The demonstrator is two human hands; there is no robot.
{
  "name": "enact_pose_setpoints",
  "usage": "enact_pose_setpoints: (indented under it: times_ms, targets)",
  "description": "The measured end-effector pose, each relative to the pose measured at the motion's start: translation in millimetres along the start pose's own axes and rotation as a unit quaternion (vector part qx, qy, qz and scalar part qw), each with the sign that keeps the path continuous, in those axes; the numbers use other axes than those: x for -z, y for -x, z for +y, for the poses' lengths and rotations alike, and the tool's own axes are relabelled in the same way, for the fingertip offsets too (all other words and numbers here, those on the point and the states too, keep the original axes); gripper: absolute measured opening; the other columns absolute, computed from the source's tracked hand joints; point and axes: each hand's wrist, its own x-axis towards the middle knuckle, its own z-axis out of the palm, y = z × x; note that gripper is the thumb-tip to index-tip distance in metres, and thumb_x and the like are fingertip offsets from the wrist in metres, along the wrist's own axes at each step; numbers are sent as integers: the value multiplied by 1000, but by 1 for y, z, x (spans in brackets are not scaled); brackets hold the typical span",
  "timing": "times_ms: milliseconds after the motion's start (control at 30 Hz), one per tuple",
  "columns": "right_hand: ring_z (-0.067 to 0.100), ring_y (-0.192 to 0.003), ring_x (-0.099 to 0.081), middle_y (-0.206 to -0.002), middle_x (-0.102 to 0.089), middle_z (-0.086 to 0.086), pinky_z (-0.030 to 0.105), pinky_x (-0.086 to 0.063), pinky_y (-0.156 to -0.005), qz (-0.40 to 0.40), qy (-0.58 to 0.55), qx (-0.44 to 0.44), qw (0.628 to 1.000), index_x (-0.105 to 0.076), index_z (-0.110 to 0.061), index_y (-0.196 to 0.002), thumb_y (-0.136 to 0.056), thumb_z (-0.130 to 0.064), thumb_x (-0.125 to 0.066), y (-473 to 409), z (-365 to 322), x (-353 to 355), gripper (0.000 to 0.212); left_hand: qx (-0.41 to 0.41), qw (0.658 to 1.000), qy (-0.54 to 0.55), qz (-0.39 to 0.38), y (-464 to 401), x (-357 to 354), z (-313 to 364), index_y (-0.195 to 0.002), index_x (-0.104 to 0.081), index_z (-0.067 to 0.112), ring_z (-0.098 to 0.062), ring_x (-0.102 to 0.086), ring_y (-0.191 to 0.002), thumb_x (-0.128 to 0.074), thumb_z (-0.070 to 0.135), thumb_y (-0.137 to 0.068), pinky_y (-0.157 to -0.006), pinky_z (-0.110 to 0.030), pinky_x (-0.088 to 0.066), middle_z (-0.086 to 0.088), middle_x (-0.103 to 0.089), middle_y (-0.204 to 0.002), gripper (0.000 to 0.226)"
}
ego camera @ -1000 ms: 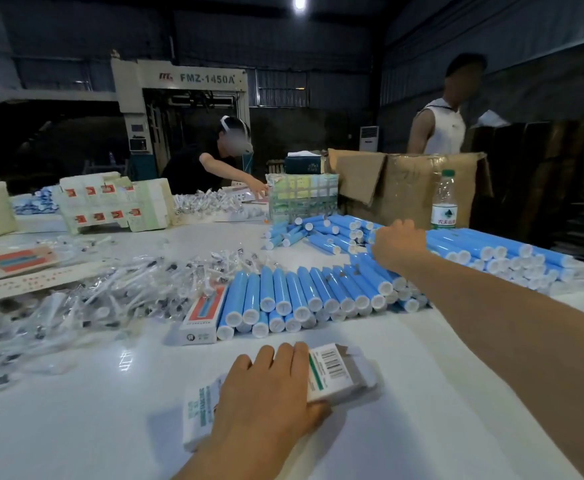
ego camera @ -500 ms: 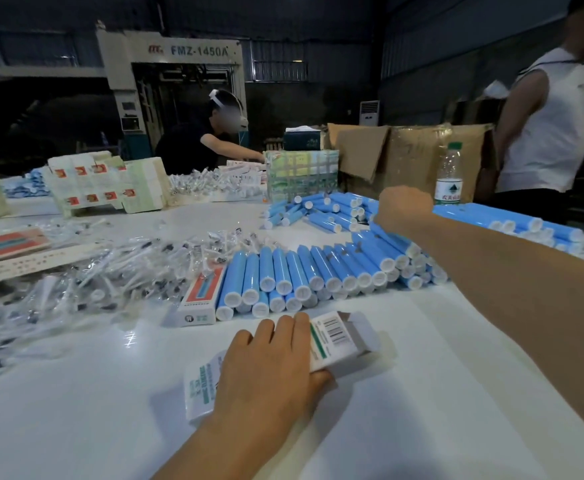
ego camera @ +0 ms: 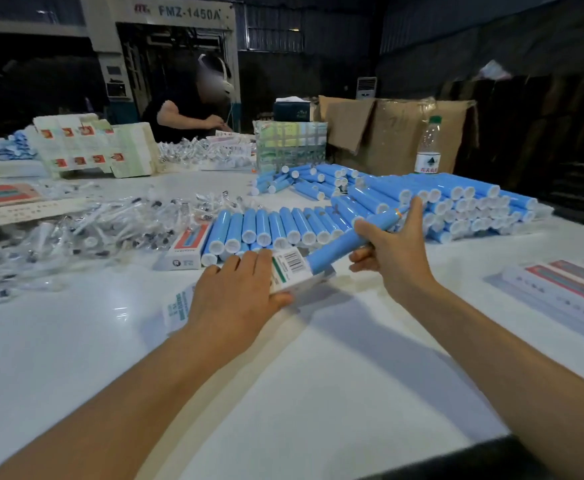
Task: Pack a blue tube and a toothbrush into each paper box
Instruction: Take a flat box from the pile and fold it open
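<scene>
1. Head view. My left hand (ego camera: 238, 292) lies flat on the box (ego camera: 288, 271), fingers straight, pressing it onto the table (ego camera: 318, 393). The box lies on its side, open end toward the right, barcode flap up.
2. My right hand (ego camera: 392, 252) grips one tube (ego camera: 349, 242), thumb on top and fingers curled beneath. The tube slants down to the left; its lower end sits at the box mouth. I cannot tell how far in it goes.
3. Tube rows (ego camera: 276, 226) lie just beyond the box, white caps toward me. A bigger tube stack (ego camera: 456, 202) sits to the right, behind my right hand.
4. Wrapped toothbrushes (ego camera: 86, 230) are heaped at left, well apart from the box. None in either hand.
5. A packed carton (ego camera: 188, 249) lies between the heap and the tube rows.
6. Flat box blanks (ego camera: 567, 285) lie at far right.
7. Far edge: a water bottle (ego camera: 429, 147), a cardboard case (ego camera: 398, 133), a seated person (ego camera: 186, 112) working.
</scene>
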Motion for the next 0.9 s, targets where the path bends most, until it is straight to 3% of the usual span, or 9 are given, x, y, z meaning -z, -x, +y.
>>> enact_pose_setpoints:
  times_ms: [100, 200, 267, 300, 367, 433, 533, 700, 900]
  targets:
    - [21, -43, -59, -73, -64, 14, 30, -50, -43, -5, -22, -35, 999, -18, -38, -144, -86, -8, -65, 6, 5, -5, 80, 9, 1000, 6, -2, 0, 1, 3, -143, -20, 19, -21, -41, -121, -27, 67, -89, -89, -35, -35, 1, -42, -137, 73]
    - [18, -42, -57, -78, -60, 16, 28, -49, -41, 0, -15, -44, 999, -45, -22, -117, -90, -10, -61, 12, 9, -12, 33, 13, 1000, 7, 2, 0, 2, 4, -142, -22, 19, -22, -42, -120, -28, 68, -88, -89, -35, -35, 1, -43, -136, 73]
    - [11, -43, -52, -71, -60, 8, 24, -45, -41, 7, 13, -37, 999, -59, -11, -109, -92, -14, -60, 14, 13, -14, 17, 14, 1000, 5, 1, 0, 3, 4, -142, -21, 19, -22, -42, -120, -28, 68, -87, -90, -35, -35, 1, -43, -136, 74]
    - [8, -42, -48, -63, -59, 2, 22, -42, -41, -1, 45, -37, 998, -67, -8, -101, -94, -19, -58, 16, 15, -14, 16, 14, 1000, 6, -3, 0, 3, 4, -142, -21, 19, -22, -41, -121, -28, 68, -87, -90, -35, -35, 1, -42, -137, 75]
    - [3, -40, -39, -47, -53, -9, 18, -34, -40, -30, 107, -44, 993, -74, -13, -79, -97, -32, -51, 20, 19, -16, 35, 11, 1000, 7, -14, 0, 3, 4, -143, -20, 18, -22, -40, -122, -28, 68, -87, -91, -35, -34, 0, -41, -139, 75]
    - [5, -41, -35, -44, -46, -6, 19, -30, -40, -41, 111, -51, 992, -73, -15, -69, -98, -38, -45, 22, 21, -19, 46, 9, 1000, 9, -22, -1, 3, 4, -144, -20, 18, -22, -39, -124, -28, 68, -88, -93, -35, -33, 0, -39, -141, 76]
    - [9, -39, -31, -46, -39, 2, 21, -27, -39, -10, 97, -66, 993, -69, -10, -68, -98, -40, -44, 17, 23, -17, 49, 10, 999, 11, -32, -1, 5, 1, -144, -19, 17, -22, -38, -125, -28, 68, -88, -95, -36, -34, 0, -39, -141, 76]
    - [10, -40, -35, -61, -52, 6, 25, -26, -41, 36, 61, -127, 989, -63, -9, -67, -97, -40, -48, 9, 30, -12, 46, -7, 999, 14, -29, 0, 4, 1, -144, -20, 15, -24, -39, -124, -33, 66, -89, -95, -37, -34, -2, -40, -139, 76]
    - [12, -41, -38, -58, -52, 6, 25, -28, -41, 40, 62, -146, 986, -64, -7, -67, -97, -38, -49, 6, 32, -10, 45, -35, 997, 8, -72, 4, -4, -10, -145, -22, 13, -27, -38, -125, -38, 60, -92, -98, -43, -31, -7, -39, -142, 73]
